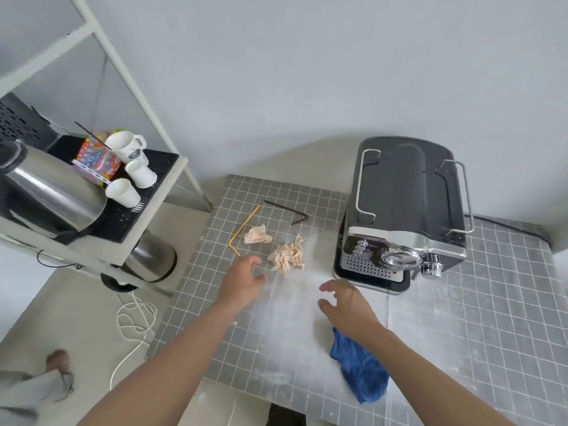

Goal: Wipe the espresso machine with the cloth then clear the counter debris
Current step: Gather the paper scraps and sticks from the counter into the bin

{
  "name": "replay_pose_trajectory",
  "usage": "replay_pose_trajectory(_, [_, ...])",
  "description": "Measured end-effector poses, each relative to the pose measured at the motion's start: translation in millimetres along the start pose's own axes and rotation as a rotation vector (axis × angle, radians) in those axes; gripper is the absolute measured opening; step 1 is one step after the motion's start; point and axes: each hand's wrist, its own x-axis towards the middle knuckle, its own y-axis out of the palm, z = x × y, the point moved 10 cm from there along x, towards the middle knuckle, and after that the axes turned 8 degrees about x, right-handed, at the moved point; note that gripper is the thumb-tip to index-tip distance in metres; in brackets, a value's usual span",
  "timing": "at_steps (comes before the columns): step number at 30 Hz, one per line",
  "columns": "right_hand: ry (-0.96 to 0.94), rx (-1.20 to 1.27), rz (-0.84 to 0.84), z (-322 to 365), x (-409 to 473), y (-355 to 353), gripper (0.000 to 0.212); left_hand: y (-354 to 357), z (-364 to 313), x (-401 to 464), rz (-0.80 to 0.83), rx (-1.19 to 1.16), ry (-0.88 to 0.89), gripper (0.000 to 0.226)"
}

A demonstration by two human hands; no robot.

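Blue cloth lies near the counter's front edge, long axis front-to-back; both hands, left and right, hover loosely spread, holding nothing.

A black-and-chrome espresso machine is standing upright at two o'clock, a crumpled blue cloth is lying at five o'clock, and two crumpled tissues with two bent straws are resting at eleven o'clock.

Glossy black-and-chrome espresso machine, soft blue cloth, crumpled paper napkins.
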Motion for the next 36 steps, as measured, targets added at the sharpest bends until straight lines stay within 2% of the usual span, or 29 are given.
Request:
replay_pose_trajectory(3, [-0.028, -0.053, -0.021, 29, 31, 18, 0.039, -16, -5, 32, -0.033, 0.188, 0.122, 0.053])
replay_pose_trajectory(9, [-0.025, -0.277, -0.05, 67, 91, 50, 0.067, -13, -19, 95, 0.009, 0.498, 0.337, 0.077])
replay_pose_trajectory(12, [-0.027, -0.36, -0.069, 74, 110, 59, 0.066, 1, -23, 114, 0.058, 0.606, 0.388, 0.088])
replay_pose_trajectory(15, [-0.024, -0.375, -0.059, 73, 124, 70, 0.063, 18, -18, 123, 0.123, 0.642, 0.429, 0.09])
replay_pose_trajectory(19, [-0.062, -0.39, -0.034, 73, 134, 83, 0.05, 20, -18, 123, 0.083, 0.635, 0.467, 0.077])
replay_pose_trajectory(24, [-0.102, -0.342, -0.12, 72, 133, 89, 0.034, 27, -10, 122, 0.041, 0.594, 0.511, 0.058])
replay_pose_trajectory(28, [-0.152, -0.277, -0.194, 71, 126, 84, 0.022, 17, -1, 119, -0.011, 0.476, 0.501, 0.042])
replay_pose_trajectory(32, [-0.183, -0.189, -0.25, 62, 102, 73, 0.022, 3, -2, 97, -0.079, 0.375, 0.502, 0.026])
replay_pose_trajectory(36, [-0.213, -0.106, -0.317, 55, 63, 47, 0.023, -13, -5, 63, -0.12, 0.262, 0.453, 0.021])
